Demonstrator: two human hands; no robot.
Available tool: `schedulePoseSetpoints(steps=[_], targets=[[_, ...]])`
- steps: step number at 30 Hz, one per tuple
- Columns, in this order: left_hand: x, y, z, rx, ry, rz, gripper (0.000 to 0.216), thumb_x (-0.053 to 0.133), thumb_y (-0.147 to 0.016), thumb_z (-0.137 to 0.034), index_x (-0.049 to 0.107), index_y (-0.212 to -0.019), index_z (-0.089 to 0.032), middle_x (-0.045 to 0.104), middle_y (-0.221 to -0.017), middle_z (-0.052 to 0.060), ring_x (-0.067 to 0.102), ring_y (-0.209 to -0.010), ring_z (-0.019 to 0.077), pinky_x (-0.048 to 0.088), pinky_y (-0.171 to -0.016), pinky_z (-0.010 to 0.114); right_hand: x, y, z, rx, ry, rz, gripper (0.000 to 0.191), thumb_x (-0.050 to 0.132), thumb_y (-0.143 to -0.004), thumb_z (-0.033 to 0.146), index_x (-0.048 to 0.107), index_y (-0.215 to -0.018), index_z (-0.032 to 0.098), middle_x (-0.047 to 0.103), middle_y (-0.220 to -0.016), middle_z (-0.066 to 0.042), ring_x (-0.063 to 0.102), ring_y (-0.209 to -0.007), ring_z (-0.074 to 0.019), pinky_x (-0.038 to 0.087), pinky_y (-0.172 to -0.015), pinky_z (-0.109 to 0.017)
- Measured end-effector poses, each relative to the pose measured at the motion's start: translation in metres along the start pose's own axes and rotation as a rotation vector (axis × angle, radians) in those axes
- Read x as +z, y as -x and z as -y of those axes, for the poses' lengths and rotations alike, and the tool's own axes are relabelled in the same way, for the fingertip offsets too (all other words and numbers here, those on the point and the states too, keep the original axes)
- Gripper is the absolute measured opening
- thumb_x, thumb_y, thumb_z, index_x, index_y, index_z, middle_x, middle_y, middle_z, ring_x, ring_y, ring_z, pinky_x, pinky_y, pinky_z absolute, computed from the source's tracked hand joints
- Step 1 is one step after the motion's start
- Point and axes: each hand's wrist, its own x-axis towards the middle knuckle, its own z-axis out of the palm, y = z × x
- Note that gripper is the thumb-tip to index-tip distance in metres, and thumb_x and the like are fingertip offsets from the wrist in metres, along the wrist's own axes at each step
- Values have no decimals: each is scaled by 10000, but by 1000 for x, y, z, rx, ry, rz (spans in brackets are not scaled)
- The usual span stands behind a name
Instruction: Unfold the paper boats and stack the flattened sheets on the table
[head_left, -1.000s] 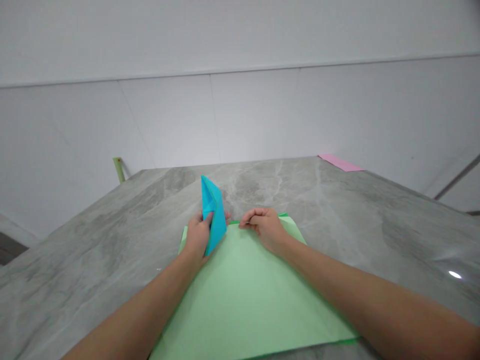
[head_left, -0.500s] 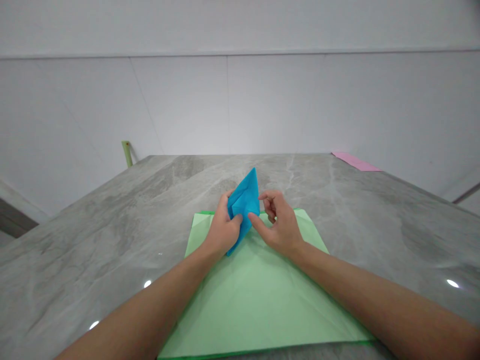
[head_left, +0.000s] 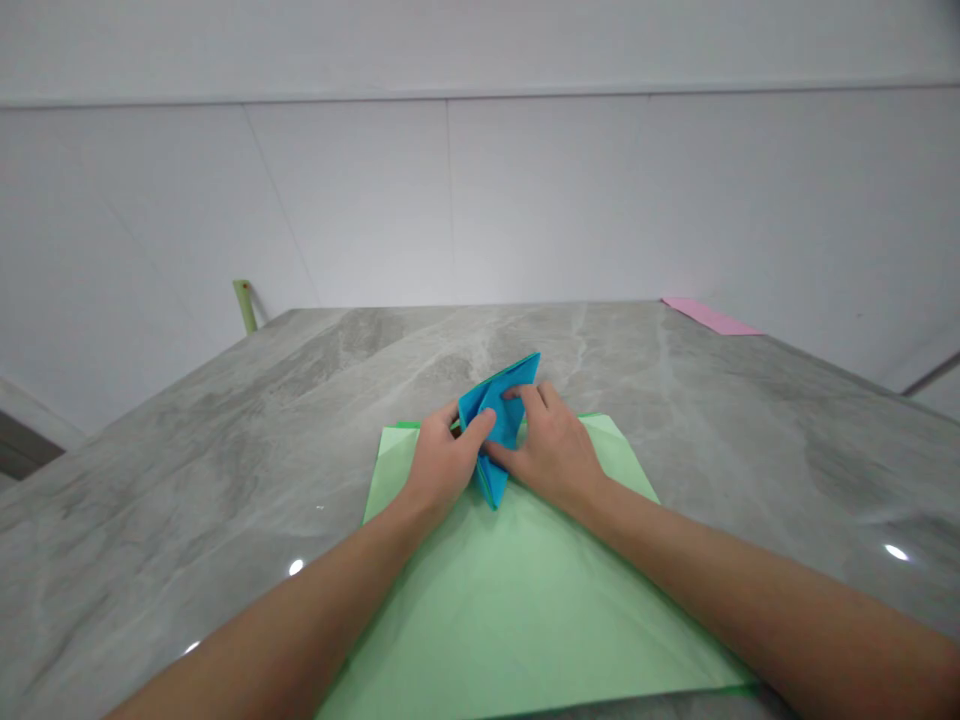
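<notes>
A folded blue paper [head_left: 504, 425] with pointed ends is held tilted above the light green sheet [head_left: 517, 610]. My left hand [head_left: 446, 450] grips its left side, thumb on the front and the other fingers behind, mostly hidden. On the right, my right hand [head_left: 555, 440] has its fingertips bent onto the paper's upper face and its thumb at the lower middle, closing on the paper. Thin green edges show along some of the folds. The sheet below has a darker green layer under its borders.
The grey marbled table [head_left: 225, 470] runs back to a white wall [head_left: 525, 200]. A pink paper strip [head_left: 712, 316] lies at the far right corner. Beyond the far left edge stands a light green object [head_left: 245, 305], its kind unclear.
The blue paper has turned clockwise, its upper tip now pointing further right. My right hand's fingers have come onto the paper's face. The view has shifted slightly.
</notes>
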Motion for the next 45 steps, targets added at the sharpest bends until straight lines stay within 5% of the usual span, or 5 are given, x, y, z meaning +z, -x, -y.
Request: schedulePoseSetpoints(steps=[4, 8, 19, 34, 45], targets=[[-1, -1, 2, -36, 2, -100, 286, 713, -760, -442, 674, -680, -170, 646, -633, 2, 595, -605, 157, 487, -567, 249, -6, 0, 0, -188, 133, -89, 415, 733, -795, 477, 692, -1133, 240, 442, -1306, -186, 431, -1224, -405, 410, -963, -549], [-8, -5, 6, -64, 51, -132, 398, 645, -806, -522, 603, -601, -184, 564, -516, -14, 534, -494, 137, 436, -485, 245, -11, -3, -9, -365, 148, -97, 291, 760, -794, 355, 731, -1081, 315, 152, -1587, -82, 69, -1466, -475, 150, -1116, -679], [-12, -8, 7, -114, 118, -89, 440, 672, -761, -563, 573, -569, -179, 539, -490, -14, 483, -451, 122, 389, -457, 247, -11, -3, -10, -569, 72, -47, 310, 722, -747, 93, 672, -1013, 245, -346, -1604, 85, -112, -1476, -508, -85, -1107, -740], [-7, -1, -10, -179, 260, 149, 206, 733, -684, -343, 673, -756, -159, 653, -672, -3, 580, -602, 139, 467, -607, 253, -14, -3, -9, -661, -45, -217, 89, 562, -892, 128, 608, -848, 191, -156, -1667, 79, -90, -1503, -439, -34, -1145, -714], [-9, 1, -11, -196, 364, 244, 285, 618, -529, -122, 706, -799, -150, 668, -655, 3, 565, -586, 160, 466, -597, 278, -18, -4, -10, -693, 7, -55, 115, 638, -835, 208, 655, -947, 196, -239, -1651, 40, -138, -1469, -508, -105, -1104, -741]])
